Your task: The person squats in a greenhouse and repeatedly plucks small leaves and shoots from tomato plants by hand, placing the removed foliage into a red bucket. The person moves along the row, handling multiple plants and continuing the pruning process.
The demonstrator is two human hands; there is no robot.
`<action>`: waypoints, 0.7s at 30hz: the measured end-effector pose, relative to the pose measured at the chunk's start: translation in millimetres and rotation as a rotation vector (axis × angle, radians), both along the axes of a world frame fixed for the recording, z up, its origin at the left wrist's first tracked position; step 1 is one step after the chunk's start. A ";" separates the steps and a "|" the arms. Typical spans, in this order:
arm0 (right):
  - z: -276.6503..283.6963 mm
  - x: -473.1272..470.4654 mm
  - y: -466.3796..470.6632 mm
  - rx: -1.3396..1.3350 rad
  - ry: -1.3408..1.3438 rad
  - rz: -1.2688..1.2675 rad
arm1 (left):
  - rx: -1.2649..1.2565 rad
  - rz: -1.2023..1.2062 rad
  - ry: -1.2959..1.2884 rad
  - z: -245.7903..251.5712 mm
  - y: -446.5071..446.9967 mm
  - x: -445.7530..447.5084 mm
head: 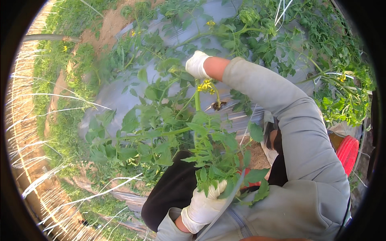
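My left hand (208,203), in a white glove, is curled around the leafy top of a tomato plant (208,150) close to my lap. Leaves cover part of its fingers. My right hand (197,64), gloved too, is bent at the wrist beside the upper end of a thick green stem (197,101). Its fingers face away from me, so their grip is hidden. Just below that wrist hangs a cluster of yellow flowers (206,86). A pale translucent strip (226,200) passes over the edge of my left hand.
Silvery plastic mulch film (111,93) covers the bed under the plants. More tomato plants (319,39) grow at the upper right. White strings (90,198) stretch across the left side. A red plastic object (348,155) sits by my right elbow. My dark-clothed knee (166,192) borders the foliage.
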State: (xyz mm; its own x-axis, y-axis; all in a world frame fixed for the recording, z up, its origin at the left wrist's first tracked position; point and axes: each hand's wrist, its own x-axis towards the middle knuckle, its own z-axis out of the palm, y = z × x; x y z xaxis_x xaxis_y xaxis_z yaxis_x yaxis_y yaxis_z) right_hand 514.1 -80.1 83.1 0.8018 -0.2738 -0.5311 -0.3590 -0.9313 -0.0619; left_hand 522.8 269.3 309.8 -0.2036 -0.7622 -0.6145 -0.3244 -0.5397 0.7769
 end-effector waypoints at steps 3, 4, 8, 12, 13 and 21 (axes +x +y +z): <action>15.0 -10.5 -9.3 -0.027 0.114 0.091 | -0.171 -0.107 -0.043 -0.3 -9.8 0.0; 12.5 -14.9 -9.5 -0.048 0.137 0.096 | -0.261 -0.157 -0.075 -0.4 -13.1 -0.7; 25.0 -30.4 -31.4 -0.044 0.009 0.006 | -0.228 -0.049 -0.041 -12.5 -16.3 -4.9; 84.5 -27.1 -62.8 0.002 -0.027 -0.301 | -0.288 -0.010 -0.094 -10.7 -29.5 8.1; 97.4 -27.4 -65.9 -0.020 -0.069 -0.387 | -0.319 -0.048 -0.134 -8.4 -34.4 13.9; 142.7 -135.2 -78.9 0.068 -0.372 -0.727 | -0.298 0.203 -0.209 -48.6 -65.3 33.9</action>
State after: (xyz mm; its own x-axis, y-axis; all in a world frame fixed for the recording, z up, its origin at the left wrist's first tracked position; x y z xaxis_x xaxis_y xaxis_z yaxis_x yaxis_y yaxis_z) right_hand 378.9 -159.0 225.8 0.5636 -0.7698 -0.2995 -0.8165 -0.4641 -0.3435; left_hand 556.7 204.0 261.1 0.0749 -0.9248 -0.3731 -0.4019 -0.3704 0.8374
